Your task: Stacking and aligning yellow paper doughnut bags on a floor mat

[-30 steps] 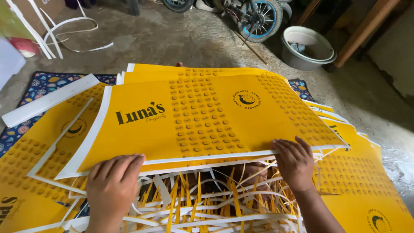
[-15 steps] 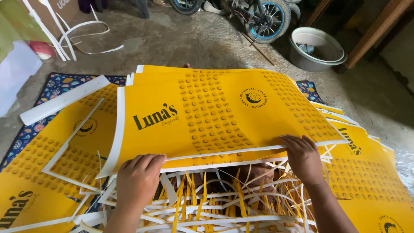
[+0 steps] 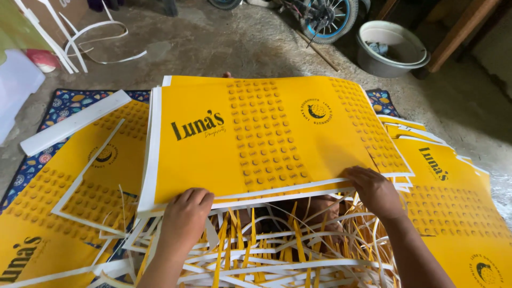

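Note:
A thick stack of yellow printed cardboard sheets [image 3: 266, 133] with white borders lies in front of me, its near edge lifted. My left hand [image 3: 184, 218] grips that near edge at the left corner, fingers curled over the top sheet. My right hand [image 3: 373, 189] holds the same edge at the right, fingers on top. Beneath the raised edge sits a tangle of yellow and white cut strips [image 3: 266, 250].
More yellow sheets lie spread at the left [image 3: 69, 197] and right [image 3: 453, 213] on a patterned mat [image 3: 69, 101]. A long white strip [image 3: 74, 122] lies at the left. A grey basin [image 3: 392, 48] and a small bicycle wheel [image 3: 328, 18] stand on the concrete floor behind.
The stack has shifted to the right and both hands have moved right with it along its near edge. The left hand now curls over the left corner.

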